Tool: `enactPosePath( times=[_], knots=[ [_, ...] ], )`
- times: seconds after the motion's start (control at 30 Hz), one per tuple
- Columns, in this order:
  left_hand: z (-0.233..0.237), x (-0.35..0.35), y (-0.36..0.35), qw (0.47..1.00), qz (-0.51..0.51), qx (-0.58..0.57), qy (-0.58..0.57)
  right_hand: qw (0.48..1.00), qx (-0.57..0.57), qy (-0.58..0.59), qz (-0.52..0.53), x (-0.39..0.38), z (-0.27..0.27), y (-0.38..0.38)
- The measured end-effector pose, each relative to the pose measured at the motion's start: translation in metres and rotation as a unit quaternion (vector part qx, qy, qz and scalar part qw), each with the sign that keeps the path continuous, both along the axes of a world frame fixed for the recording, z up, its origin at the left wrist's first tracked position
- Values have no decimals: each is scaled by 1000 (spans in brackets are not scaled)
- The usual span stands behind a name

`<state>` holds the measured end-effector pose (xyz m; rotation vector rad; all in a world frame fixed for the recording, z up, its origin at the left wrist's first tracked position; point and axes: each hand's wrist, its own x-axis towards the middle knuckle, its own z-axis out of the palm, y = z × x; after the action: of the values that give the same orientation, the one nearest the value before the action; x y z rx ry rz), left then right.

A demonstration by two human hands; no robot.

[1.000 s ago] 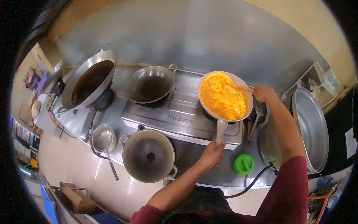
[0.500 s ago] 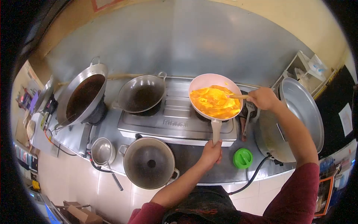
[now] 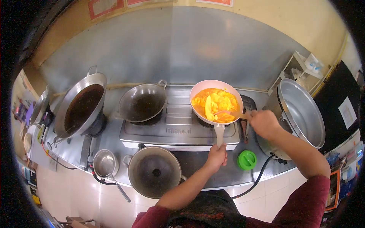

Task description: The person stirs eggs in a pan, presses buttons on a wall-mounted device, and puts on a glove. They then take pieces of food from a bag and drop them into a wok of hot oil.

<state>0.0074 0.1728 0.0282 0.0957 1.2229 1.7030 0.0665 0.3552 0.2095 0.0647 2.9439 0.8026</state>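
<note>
My left hand (image 3: 217, 157) is closed around the pale handle of a frying pan (image 3: 195, 90) with a pinkish inside, which sits on the right burner. Bright yellow-orange egg (image 3: 216, 102) lies in the pan in soft folds, with looser liquid around it. My right hand (image 3: 263, 122) grips a spatula (image 3: 236, 114) with a wooden-looking handle, its head down in the egg near the pan's front. A slotted turner (image 3: 248, 131) lies partly hidden beneath my right hand, right of the stove.
The Rinnai stove (image 3: 178, 131) carries an empty wok (image 3: 142, 102) on its left burner. Farther left stands a big wok of dark liquid (image 3: 84, 106). In front are a ladle (image 3: 105, 163), a grey pot (image 3: 154, 173) and a green lid (image 3: 247, 160). A large pot (image 3: 302, 112) stands right.
My right hand has moved down with the spatula, drawing it toward the pan's front. The egg has bunched into thicker folds. My left hand stays on the handle; the view has shifted slightly.
</note>
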Motion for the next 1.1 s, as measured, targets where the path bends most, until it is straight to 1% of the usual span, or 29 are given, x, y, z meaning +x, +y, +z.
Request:
enactPosePath(
  times=[0.07, 0.13, 0.2, 0.3, 0.37, 0.43, 0.47, 0.5, 0.57, 0.67, 0.77, 0.83, 0.9, 0.97, 1.0, 1.07, 1.1],
  knots=[
    [1, 0, 0, 1000, 2, -9, 8, 1000, 14, -21, 14, -8, -17, -8],
    [-2, 1, 0, 1000, 7, -10, 2, 1000, 2, -21, -6, -30, -39, -8],
    [-12, 4, 3, 1000, 12, -3, -16, 1000, -6, -7, -28, -49, -43, -7],
    [-21, 3, 7, 1000, 7, 12, -23, 998, -11, 28, -63, -74, -18, 11],
    [-12, 2, 4, 1000, 8, 4, -27, 996, -11, 40, -80, -74, 9, 17],
    [-9, 0, 4, 1000, 12, 1, -24, 995, -2, 45, -93, -61, 59, 3],
    [-9, 1, 4, 1000, 13, 0, -17, 994, 1, 48, -99, -60, 74, 1],
    [-10, 1, 3, 1000, 11, -2, -9, 992, 6, 52, -114, -66, 70, 14],
    [-13, 3, 4, 1000, 19, 1, -15, 988, 17, 60, -144, -81, 42, 55],
    [-9, -1, 6, 1000, 11, -2, -1, 975, -39, 99, -197, -102, -5, 86],
    [-5, -1, 1, 1000, 0, -22, 2, 961, -72, 107, -245, -99, -36, 93],
    [1, 0, -2, 999, -4, -44, 8, 968, -136, -2, -209, -92, -43, 123],
    [12, -1, -1, 998, -9, -65, 26, 961, -202, -56, -182, -90, -44, 130],
    [-1, -1, 3, 998, -16, -57, 27, 945, -272, -61, -169, -80, -46, 115],
    [-6, -2, 4, 998, -19, -52, 28, 946, -289, -18, -144, -78, -54, 108],
    [3, -3, 1, 999, -22, -46, 17, 939, -323, 69, -92, -74, -79, 98],
    [5, -2, 0, 999, -24, -44, 11, 931, -336, 94, -104, -71, -85, 95]
  ],
)
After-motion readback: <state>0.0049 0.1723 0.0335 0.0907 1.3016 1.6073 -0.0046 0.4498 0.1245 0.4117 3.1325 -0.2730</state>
